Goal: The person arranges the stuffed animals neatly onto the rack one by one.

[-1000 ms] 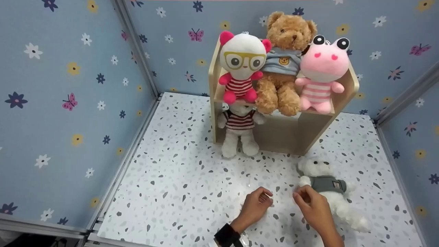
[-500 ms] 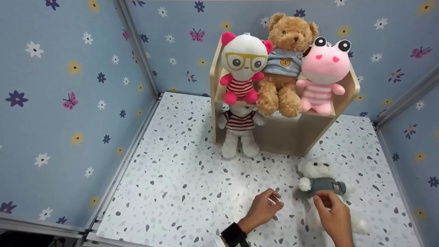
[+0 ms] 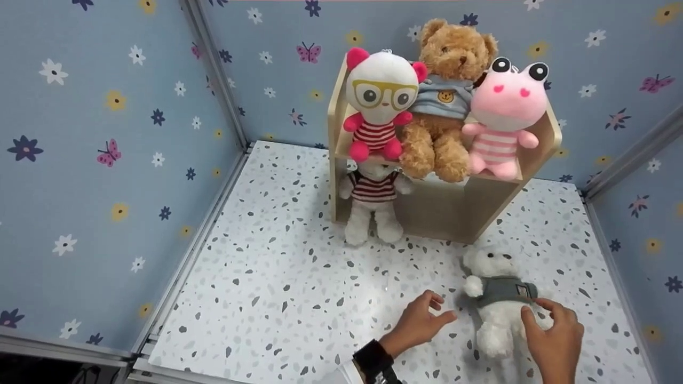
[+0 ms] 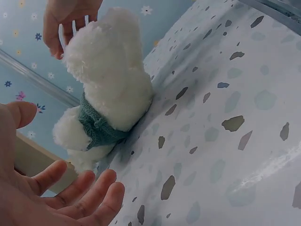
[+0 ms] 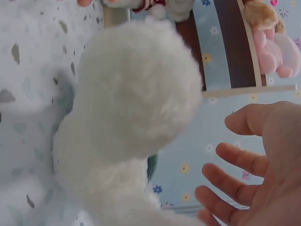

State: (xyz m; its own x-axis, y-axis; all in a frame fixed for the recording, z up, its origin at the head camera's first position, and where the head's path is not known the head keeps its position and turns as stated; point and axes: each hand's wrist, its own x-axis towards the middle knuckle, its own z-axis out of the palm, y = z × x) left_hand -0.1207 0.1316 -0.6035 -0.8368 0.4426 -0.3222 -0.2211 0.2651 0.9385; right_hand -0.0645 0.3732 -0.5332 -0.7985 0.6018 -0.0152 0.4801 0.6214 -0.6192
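Observation:
A white plush dog or bear (image 3: pixel 496 325) in a grey-green top (image 3: pixel 504 290) lies on its back on the speckled tabletop, head toward the shelf. My right hand (image 3: pixel 557 333) hovers over its right-side leg with fingers loosely bent and thumb apart. In the right wrist view a gap shows between those fingers (image 5: pixel 235 183) and the white fur (image 5: pixel 141 89). To the toy's left is my left hand (image 3: pixel 421 322), fingers spread and holding nothing. The left wrist view shows its palm side (image 4: pixel 70 188) facing the toy.
A wooden shelf (image 3: pixel 493 213) stands behind. On top sit a pink-eared panda plush (image 3: pixel 379 106), a brown teddy bear (image 3: pixel 448 101) and a pink frog-like plush (image 3: pixel 504 117). A white plush in a striped shirt (image 3: pixel 373 189) stands in the lower left. Flowered panels (image 3: pixel 106 186) enclose the table.
My right hand has moved right across the lying plush, uncovering its left-side leg. My left hand has shifted right toward the toy, and its fingers have spread. The plush stays in about the same place.

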